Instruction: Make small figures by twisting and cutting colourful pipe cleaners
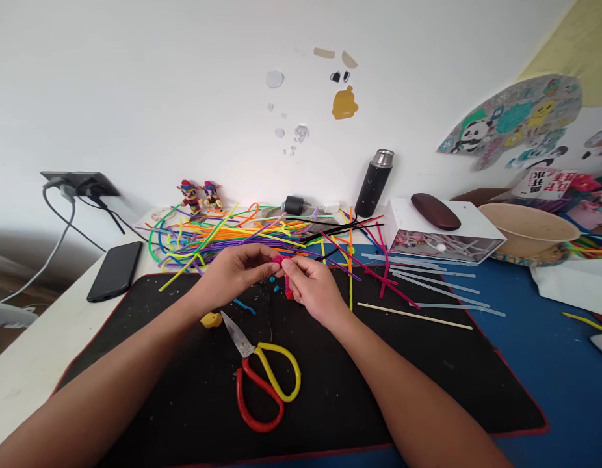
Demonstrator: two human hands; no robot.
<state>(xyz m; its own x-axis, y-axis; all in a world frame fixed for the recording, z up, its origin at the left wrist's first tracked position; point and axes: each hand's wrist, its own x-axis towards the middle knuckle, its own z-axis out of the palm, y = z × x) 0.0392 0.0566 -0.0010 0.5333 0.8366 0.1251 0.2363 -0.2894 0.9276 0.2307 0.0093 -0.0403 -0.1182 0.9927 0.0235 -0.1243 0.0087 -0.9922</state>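
Note:
Over the far part of the black mat, my left hand (245, 270) and my right hand (311, 285) meet with fingertips pinched. Between them is a small pink-red fuzzy piece (280, 259), apparently bent pipe cleaner; my fingers cover most of it. Another pink-red part (288, 288) hangs below, beside my right fingers, and I cannot tell if the two are joined. Small blue fuzzy bits (276, 288) and a short blue pipe cleaner (245, 306) lie beneath my hands. Closer to me are scissors (247, 351) with one red and one yellow handle, and a yellow lump (211, 320) near their tip.
A heap of coloured pipe cleaners (223, 239) spreads behind my hands. Translucent sticks (440, 286) and a wooden stick (415, 316) lie right. Around stand a black flask (375, 184), a white box (469, 224), a beige bowl (528, 224), two small figures (190, 197) and a phone (115, 271).

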